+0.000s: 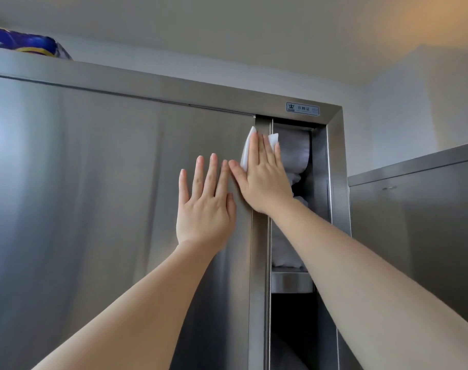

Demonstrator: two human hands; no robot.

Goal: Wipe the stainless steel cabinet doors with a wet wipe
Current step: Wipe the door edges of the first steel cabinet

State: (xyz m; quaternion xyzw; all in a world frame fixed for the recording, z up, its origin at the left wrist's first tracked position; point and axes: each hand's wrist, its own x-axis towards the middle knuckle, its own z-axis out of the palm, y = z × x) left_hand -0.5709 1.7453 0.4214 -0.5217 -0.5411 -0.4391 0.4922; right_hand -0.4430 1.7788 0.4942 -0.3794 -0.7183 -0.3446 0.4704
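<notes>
My right hand [263, 174], fingers straight, presses the wet wipe [245, 152] flat on the cabinet door [107, 196] right of frame centre; my left hand [205, 206] rests open beside it. The wipe overhangs the door edge and could snag or slip into the open gap [294, 329].

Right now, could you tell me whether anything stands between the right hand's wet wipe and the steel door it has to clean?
Nothing visible does. The right hand presses the wet wipe flat against the cabinet door near its top right edge. The left hand rests flat on the door beside it, to the left.
</notes>
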